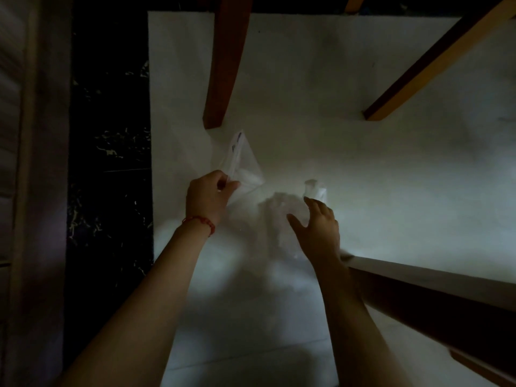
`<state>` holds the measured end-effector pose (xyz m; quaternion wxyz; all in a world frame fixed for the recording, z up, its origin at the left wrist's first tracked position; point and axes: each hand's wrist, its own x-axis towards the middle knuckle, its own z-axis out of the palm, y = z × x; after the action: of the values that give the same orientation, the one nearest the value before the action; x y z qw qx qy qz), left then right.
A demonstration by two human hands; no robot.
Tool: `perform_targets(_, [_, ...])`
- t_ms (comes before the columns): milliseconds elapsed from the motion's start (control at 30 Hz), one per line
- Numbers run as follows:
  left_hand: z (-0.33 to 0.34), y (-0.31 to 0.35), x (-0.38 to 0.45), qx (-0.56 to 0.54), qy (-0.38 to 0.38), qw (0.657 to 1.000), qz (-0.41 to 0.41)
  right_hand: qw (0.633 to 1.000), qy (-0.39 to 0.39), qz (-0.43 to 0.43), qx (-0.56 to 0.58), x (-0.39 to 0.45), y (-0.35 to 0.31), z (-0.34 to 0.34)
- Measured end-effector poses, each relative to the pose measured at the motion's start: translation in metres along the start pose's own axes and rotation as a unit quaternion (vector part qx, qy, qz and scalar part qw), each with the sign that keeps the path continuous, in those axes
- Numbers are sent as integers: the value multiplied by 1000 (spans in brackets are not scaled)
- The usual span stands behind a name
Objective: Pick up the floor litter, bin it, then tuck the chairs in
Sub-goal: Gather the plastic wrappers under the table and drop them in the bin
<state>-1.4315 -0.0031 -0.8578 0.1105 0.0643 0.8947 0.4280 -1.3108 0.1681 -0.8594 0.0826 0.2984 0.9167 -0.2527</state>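
Left hand (208, 195) pinches a clear plastic bag (244, 160) off the floor (363, 163) by the chair leg (223, 79); right hand (318, 229), fingers spread, holding nothing, reaches the crumpled wrapper (315, 188). Best close fully round it.

We see a pale white floor (349, 79), edged on the left by a strip of black marbled tile (111, 121). On the white part stand a reddish-brown chair leg (220, 88) and a yellow-edged wooden leg (396, 99). A small crumpled clear wrapper (315, 188) lies on it; whether the clear plastic bag (245, 166) touches the floor we cannot tell.
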Motion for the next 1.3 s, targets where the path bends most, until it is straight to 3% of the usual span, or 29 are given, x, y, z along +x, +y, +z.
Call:
perform_targets(300, [0,-5,-10,21,-10,1000,-20,1000,0,24,19,5,2,27])
perform_targets(500, [-11,-1,-19,24,-8,999,-48,989,52,45,131,2,-2,17])
perform_targets(800, [-65,47,-65,-11,25,995,-92,968,48,85,229,-34,-48,-56])
perform_targets(1300, [-194,157,-134,-44,94,988,-111,977,45,39,206,-112,-142,-194])
